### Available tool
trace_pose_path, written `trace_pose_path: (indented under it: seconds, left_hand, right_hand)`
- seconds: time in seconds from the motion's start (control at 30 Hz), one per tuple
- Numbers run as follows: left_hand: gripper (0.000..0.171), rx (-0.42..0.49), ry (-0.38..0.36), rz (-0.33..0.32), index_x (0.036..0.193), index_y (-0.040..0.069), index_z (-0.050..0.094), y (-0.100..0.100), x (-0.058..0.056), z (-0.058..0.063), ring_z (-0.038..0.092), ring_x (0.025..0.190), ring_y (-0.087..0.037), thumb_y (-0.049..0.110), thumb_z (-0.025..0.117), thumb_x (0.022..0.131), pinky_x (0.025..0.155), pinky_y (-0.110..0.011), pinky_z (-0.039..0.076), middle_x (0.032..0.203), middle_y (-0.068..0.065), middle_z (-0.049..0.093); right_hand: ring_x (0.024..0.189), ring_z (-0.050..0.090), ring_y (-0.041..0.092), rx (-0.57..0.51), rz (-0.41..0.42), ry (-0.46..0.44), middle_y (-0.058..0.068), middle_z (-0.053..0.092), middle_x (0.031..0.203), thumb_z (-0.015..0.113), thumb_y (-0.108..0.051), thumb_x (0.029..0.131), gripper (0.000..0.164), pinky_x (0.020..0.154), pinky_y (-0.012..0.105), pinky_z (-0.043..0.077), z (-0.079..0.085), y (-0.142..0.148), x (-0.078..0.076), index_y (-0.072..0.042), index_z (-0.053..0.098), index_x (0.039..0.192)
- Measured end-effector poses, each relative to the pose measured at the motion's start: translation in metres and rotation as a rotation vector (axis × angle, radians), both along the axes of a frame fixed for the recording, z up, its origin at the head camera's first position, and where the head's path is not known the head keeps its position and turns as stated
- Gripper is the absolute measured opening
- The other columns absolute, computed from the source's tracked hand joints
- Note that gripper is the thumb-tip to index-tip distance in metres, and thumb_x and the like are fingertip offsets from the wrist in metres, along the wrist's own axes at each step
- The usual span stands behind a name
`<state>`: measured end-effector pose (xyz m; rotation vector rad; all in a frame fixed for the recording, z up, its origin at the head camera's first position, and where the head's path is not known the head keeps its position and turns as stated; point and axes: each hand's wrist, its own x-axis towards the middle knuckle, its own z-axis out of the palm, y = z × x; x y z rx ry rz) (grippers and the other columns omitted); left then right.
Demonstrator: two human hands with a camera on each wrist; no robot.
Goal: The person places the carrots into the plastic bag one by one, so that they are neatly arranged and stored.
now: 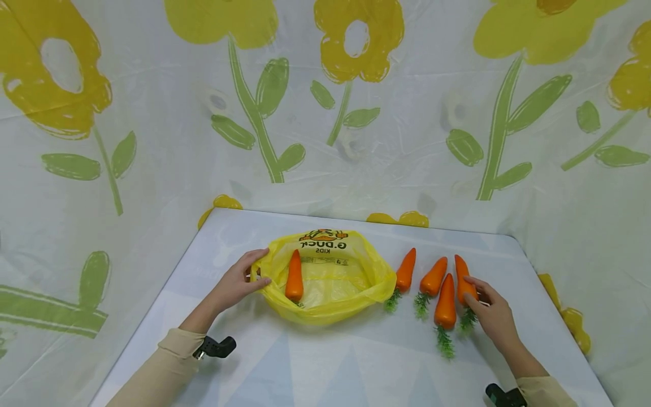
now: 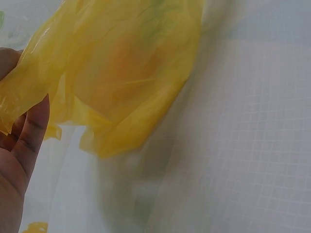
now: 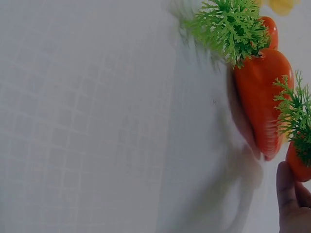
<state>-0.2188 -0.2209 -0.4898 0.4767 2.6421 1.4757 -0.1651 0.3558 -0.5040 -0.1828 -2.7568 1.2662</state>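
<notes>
A yellow plastic bag (image 1: 325, 308) lies with its mouth spread wide, one orange toy carrot (image 1: 294, 277) inside it. My left hand (image 1: 239, 282) pinches the bag's left rim between thumb and fingers; in the left wrist view the thin yellow plastic (image 2: 136, 97) hangs from that hand (image 2: 24, 155). At the right, my right hand (image 1: 492, 314) grips the rightmost carrot (image 1: 464, 282) around its middle, its green leafy top pointing toward me. Beside it lies another carrot (image 1: 445, 305). The right wrist view shows the gripped carrot (image 3: 297, 165) at the fingertips.
Two more carrots, one near the bag (image 1: 406, 271) and one beside it (image 1: 433, 277), lie between the bag and my right hand. The white table (image 1: 315, 367) meets a flower-print curtain (image 1: 407, 158) at its back edge.
</notes>
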Motion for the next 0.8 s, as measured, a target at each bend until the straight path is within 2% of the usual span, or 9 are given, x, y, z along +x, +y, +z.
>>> trace_pose_path:
  seconds: [0.53, 0.8]
  left_hand:
    - [0.072, -0.004, 0.013, -0.001, 0.155, 0.005, 0.042, 0.0008, -0.0004, 0.0002, 0.049, 0.131, -0.038, 0.021, 0.075, 0.093, 0.102, -0.046, 0.052, 0.156, -0.018, 0.037]
    - [0.072, -0.003, 0.018, -0.007, 0.155, 0.005, 0.041, 0.0009, -0.0002, 0.0014, 0.047, 0.133, -0.039, 0.021, 0.075, 0.093, 0.104, -0.051, 0.050, 0.155, -0.019, 0.037]
  right_hand:
    - [0.098, 0.044, -0.015, -0.034, 0.041, 0.026, 0.024, 0.052, 0.143, 0.056, -0.035, 0.105, 0.052, 0.079, 0.001, 0.041, 0.0043, -0.0037, -0.0010, -0.008, 0.050, 0.149]
    - [0.100, 0.045, -0.012, -0.039, 0.051, 0.020, 0.023, 0.051, 0.143, 0.056, -0.035, 0.106, 0.052, 0.080, 0.002, 0.041, 0.0102, -0.0099, 0.0009, -0.007, 0.050, 0.149]
